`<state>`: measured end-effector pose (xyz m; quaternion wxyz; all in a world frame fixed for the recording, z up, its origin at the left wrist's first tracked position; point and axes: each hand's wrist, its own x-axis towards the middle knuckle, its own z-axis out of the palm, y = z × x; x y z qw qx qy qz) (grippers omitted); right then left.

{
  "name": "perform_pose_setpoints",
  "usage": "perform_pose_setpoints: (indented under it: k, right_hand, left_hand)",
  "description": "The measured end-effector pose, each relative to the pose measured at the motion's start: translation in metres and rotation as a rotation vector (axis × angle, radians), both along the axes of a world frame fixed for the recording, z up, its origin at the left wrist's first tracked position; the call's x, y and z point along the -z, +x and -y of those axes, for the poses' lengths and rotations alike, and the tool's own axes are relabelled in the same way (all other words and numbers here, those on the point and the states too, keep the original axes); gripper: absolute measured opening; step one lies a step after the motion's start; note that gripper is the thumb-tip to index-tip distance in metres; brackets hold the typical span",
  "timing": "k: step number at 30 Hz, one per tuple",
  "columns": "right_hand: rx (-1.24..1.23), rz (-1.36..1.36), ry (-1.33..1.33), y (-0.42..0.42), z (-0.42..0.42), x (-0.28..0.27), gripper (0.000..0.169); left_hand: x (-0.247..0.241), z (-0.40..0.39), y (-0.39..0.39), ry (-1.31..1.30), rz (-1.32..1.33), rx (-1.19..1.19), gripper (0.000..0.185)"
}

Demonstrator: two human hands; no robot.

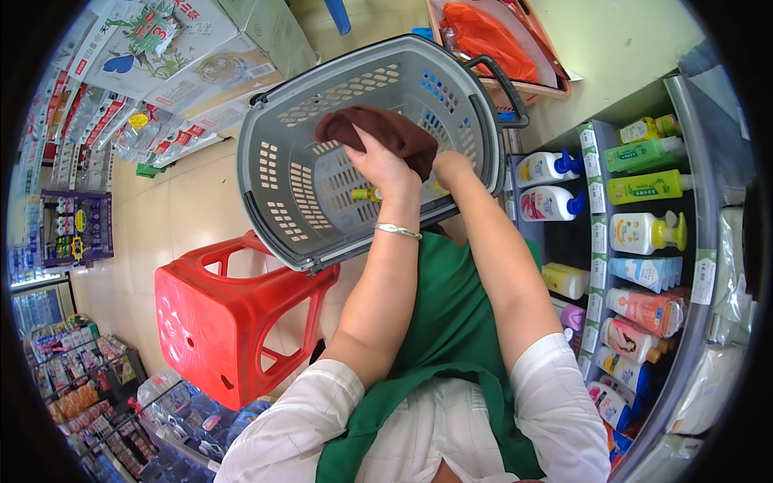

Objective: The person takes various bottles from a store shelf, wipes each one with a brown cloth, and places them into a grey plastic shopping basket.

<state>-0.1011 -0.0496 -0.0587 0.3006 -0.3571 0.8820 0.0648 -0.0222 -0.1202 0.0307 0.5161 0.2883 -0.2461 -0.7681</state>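
A grey plastic shopping basket (279, 158) with slotted walls is tilted in front of me. Inside it, my left hand (384, 162) grips a bunched dark brown cloth (395, 130), thumb on top. Close beside the cloth, my right hand (452, 169) reaches down into the basket with its fingers curled and mostly hidden. A bit of something yellow shows next to that hand; whether the hand holds it is unclear. On the basket's slotted bottom lies a small yellow-green bottle (365, 194), partly covered by my left wrist.
A red plastic stool (205, 320) lies on its side at the left. Shelves of pump bottles (546, 203) and tubes stand close on the right. Stacked cartons (220, 66) are at upper left, bottled drinks (199, 416) at lower left. An orange-red bag (486, 45) sits in a crate beyond the basket.
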Motion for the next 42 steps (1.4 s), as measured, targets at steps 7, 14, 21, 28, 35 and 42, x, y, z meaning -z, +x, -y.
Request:
perform_pose_setpoints:
  k: [7, 14, 21, 28, 35, 42]
  right_hand:
    - [0.222, 0.094, 0.015, -0.014, 0.0, 0.055, 0.024]
    - [0.744, 0.825, -0.924, -0.013, -0.012, 0.034, 0.023]
    - [0.231, -0.158, -1.21, -0.047, -0.109, -0.092, 0.02]
    - [0.795, -0.729, -1.405, -0.066, -0.176, -0.127, 0.042]
    - [1.024, -0.888, -1.362, -0.155, -0.161, -0.174, 0.066]
    - [1.403, -0.791, -1.498, -0.177, -0.143, -0.207, 0.069]
  left_hand:
    - [0.009, -0.008, -0.004, 0.022, -0.062, 0.13, 0.036]
    - [0.018, -0.023, -0.012, 0.007, -0.04, 0.204, 0.036]
    - [-0.023, -0.083, -0.011, 0.181, -0.146, 0.524, 0.034]
    - [-0.02, -0.153, -0.01, 0.311, -0.145, 0.717, 0.034]
    - [-0.027, -0.149, -0.018, 0.297, -0.157, 0.677, 0.033]
    - [-0.017, -0.154, -0.027, 0.265, -0.134, 0.74, 0.03]
